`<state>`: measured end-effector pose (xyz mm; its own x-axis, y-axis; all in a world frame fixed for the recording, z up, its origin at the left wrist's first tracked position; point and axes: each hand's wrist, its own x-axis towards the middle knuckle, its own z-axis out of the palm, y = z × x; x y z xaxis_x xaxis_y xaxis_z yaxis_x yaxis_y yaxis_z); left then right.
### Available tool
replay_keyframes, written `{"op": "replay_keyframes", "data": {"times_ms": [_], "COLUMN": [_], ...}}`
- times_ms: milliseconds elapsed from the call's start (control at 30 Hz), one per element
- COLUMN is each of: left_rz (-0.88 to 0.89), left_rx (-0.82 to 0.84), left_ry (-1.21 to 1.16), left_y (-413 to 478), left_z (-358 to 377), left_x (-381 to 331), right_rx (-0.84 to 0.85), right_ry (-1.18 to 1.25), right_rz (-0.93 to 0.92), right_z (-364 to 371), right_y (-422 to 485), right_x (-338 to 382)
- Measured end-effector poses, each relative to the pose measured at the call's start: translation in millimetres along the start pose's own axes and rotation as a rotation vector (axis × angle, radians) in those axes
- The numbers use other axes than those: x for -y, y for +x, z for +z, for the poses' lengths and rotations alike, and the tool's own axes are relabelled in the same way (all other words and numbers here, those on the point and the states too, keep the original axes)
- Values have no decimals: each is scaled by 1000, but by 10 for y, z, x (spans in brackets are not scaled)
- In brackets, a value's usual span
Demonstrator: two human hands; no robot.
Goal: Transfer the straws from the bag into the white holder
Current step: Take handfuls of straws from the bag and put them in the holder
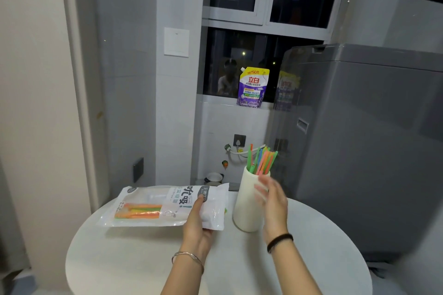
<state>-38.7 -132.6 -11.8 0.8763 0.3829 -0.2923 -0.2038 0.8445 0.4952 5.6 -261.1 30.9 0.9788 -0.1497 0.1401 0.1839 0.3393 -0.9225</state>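
On the surface (143, 258), my left hand (199, 220) grips the end of the bag (167, 206), with some straws (139, 211) left inside. The holder (247, 206), just beside my open, empty right hand (273, 201), already carries a bunch (262, 158). Roughly halfway, I judge.

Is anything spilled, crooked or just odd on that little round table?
Nothing stands out. The white holder stands upright with straws fanned loosely inside, none fallen on the table. The left hand holds the bag, a few straws still in it.
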Motion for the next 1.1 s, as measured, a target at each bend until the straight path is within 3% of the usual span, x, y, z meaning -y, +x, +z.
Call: {"op": "replay_keyframes", "data": {"times_ms": [133, 267, 400, 600, 800, 1100], "left_rz": [102, 267, 349, 301, 254, 157], "left_rx": [-56, -48, -9, -43, -118, -145], "left_ry": [234, 450, 650, 586, 393, 235], "left_y": [-41, -134, -184, -187, -118, -71], "left_z": [-19, 29, 68, 27, -100, -148], "left_x": [44, 110, 110, 67, -27, -63], "right_rx": [91, 159, 146, 120, 196, 303], "right_ry": [290, 482, 481, 298, -282, -262], "right_rz": [510, 728, 690, 637, 329, 197], "right_z": [-16, 71, 69, 82, 105, 136], "right_y": [-224, -335, -377, -458, -540, -558], "right_x": [-399, -521, -559, -577, -556, -538]}}
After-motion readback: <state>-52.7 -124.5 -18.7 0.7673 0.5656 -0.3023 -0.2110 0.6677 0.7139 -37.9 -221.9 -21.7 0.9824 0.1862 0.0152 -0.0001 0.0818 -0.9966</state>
